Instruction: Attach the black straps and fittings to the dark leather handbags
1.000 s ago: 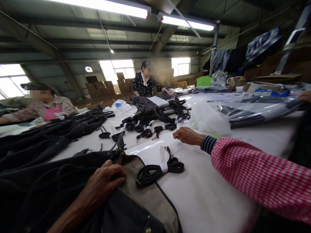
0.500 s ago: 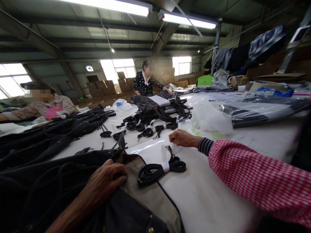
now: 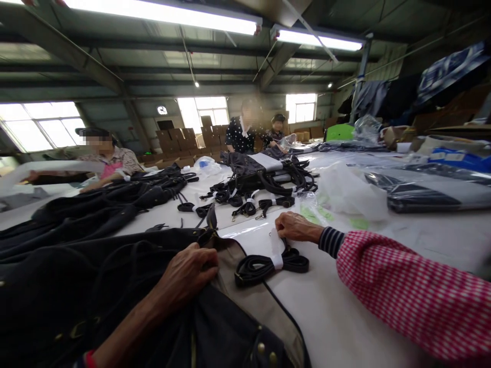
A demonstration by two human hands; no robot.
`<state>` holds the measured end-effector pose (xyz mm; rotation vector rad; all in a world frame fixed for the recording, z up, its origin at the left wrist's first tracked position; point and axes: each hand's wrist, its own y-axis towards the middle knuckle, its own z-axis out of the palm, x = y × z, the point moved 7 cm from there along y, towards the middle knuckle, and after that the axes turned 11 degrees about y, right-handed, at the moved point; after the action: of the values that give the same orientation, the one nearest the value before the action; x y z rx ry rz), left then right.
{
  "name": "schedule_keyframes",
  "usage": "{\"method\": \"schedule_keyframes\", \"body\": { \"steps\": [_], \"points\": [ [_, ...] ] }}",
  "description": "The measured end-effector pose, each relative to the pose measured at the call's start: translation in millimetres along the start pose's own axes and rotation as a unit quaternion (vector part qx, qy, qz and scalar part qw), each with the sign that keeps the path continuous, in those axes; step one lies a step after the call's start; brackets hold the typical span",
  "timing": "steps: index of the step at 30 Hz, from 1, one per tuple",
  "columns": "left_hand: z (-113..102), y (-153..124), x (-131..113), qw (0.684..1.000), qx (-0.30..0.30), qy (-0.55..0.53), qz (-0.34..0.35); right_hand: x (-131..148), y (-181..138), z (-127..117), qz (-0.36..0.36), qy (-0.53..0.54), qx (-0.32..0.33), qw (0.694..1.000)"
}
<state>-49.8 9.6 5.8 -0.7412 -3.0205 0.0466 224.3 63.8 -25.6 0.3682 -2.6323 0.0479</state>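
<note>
My left hand (image 3: 190,273) lies on a dark bag (image 3: 115,301) with a tan lining, its fingers curled over the bag's opening edge. My right hand (image 3: 295,227), in a red checked sleeve, reaches across the white table (image 3: 345,317) and pinches the white paper band of a coiled black strap (image 3: 268,266). The strap bundle lies on a clear plastic sleeve beside the bag.
More banded black straps (image 3: 245,204) and a pile of dark bags (image 3: 264,171) lie mid-table. Dark bags (image 3: 95,209) are heaped at the left. Plastic bags (image 3: 353,191) and wrapped goods (image 3: 429,194) sit at the right. Three people work at the far side.
My right hand has moved nearer and closed on the strap bundle's paper band. The view has shifted a little to the left; my left hand stays on the bag.
</note>
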Motion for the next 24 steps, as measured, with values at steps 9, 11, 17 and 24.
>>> {"method": "schedule_keyframes", "body": {
  "steps": [9,11,17,24],
  "points": [
    [-6.9,-1.5,0.6,1.000,-0.018,-0.016,-0.007,-6.9,-11.4,-0.6,0.006,0.053,-0.050,0.997],
    [-7.3,-1.9,0.4,1.000,-0.021,-0.019,-0.007,-9.8,-13.2,-1.3,0.008,0.095,-0.049,0.994],
    [-7.7,-2.4,1.7,0.998,-0.045,-0.034,-0.016,-18.1,-12.2,-8.0,0.028,0.206,-0.071,0.976],
    [-5.0,-0.3,8.2,0.996,-0.057,-0.062,-0.032,-11.3,-19.5,-12.9,0.037,0.282,-0.063,0.957]
  ]
}}
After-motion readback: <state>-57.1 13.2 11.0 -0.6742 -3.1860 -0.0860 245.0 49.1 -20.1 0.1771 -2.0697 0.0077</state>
